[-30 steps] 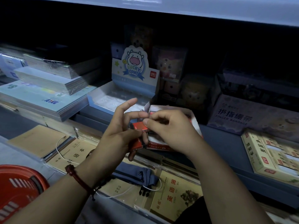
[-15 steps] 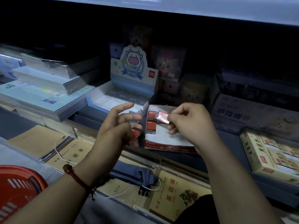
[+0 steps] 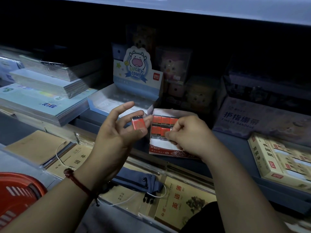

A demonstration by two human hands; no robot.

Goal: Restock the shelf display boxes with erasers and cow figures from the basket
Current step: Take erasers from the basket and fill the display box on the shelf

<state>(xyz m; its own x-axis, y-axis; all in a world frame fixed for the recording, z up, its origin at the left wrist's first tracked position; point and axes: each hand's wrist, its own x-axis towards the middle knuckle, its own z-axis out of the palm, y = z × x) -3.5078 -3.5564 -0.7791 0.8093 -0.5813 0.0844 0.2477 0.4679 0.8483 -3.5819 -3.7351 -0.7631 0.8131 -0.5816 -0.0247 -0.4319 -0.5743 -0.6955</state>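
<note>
Left hand (image 3: 116, 132) pinching one red eraser (image 3: 138, 123) beside the eraser box (image 3: 165, 145); right hand (image 3: 190, 133) pressing on packed erasers (image 3: 161, 126) inside, shelf (image 3: 117, 118) beneath.
</note>
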